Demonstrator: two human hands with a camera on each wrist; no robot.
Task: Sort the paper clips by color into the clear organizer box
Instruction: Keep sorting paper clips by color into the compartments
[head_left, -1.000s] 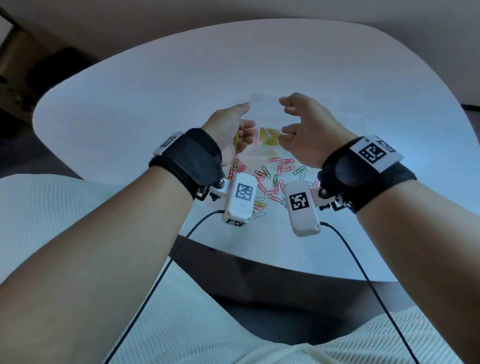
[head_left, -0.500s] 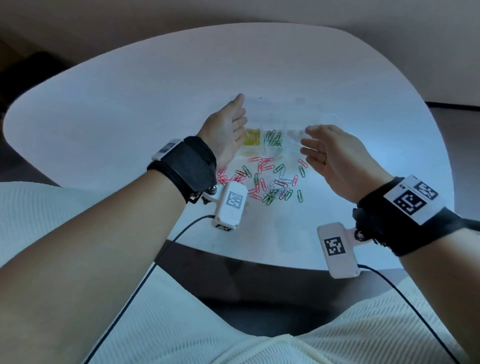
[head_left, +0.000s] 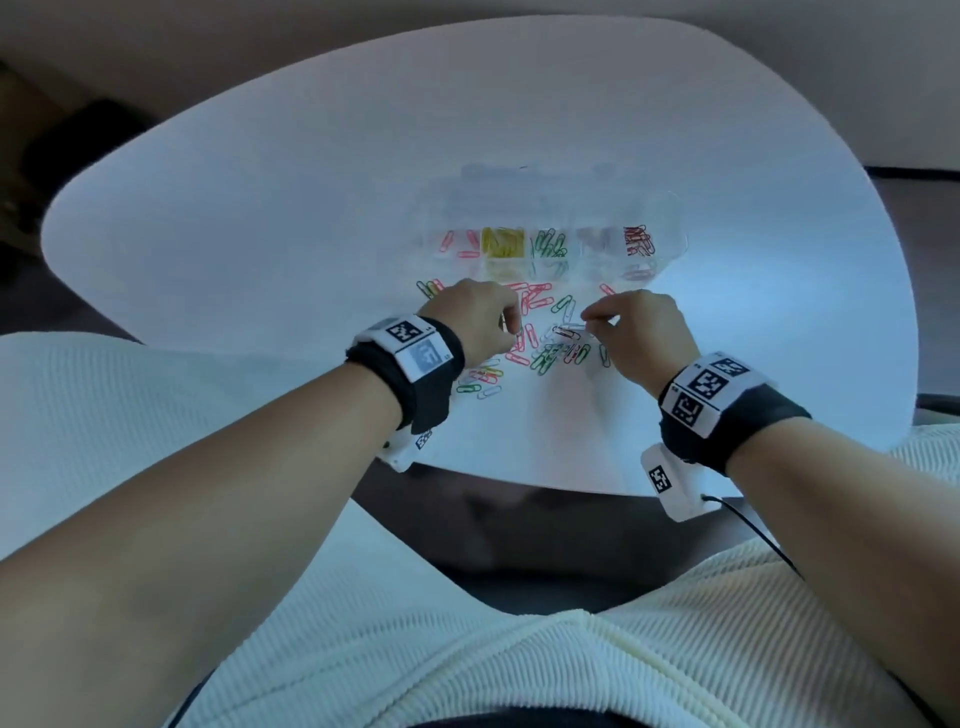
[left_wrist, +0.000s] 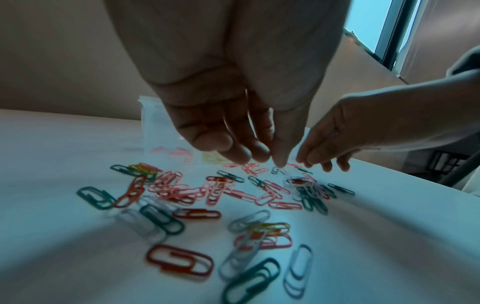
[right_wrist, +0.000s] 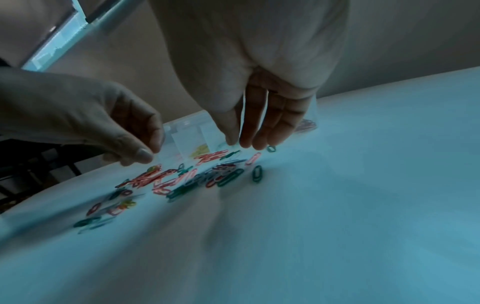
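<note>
Both hands are down over the pile now. Left hand (head_left: 475, 317) has its fingers (left_wrist: 235, 153) bunched downward, thumb and fingertips nearly meeting just above the clips; I can't tell whether it has one pinched. Right hand (head_left: 641, 327) is the same story, fingertips (right_wrist: 246, 142) drawn together at the far edge of the heap, and whether there's a clip between them I can't make out.

Loose paper clips (head_left: 545, 338) lie scattered on the white table (head_left: 260, 218) between my wrists, with the clear organizer box (head_left: 670, 244) just beyond them, already holding pink, yellow, green and red lots in separate compartments.

Handling, as I judge it: these clips are featherlight, stiff wire, slick on that smooth top, and they lie flat, so I'd nip one by its rounded end or slide it free first. Several overlap and may hook together, so a lift could drag a neighbour along.

Hard to read: the box's walls and dividers almost vanish against the table, the pale clips barely show, and both wrist views are smeared with blur.
</note>
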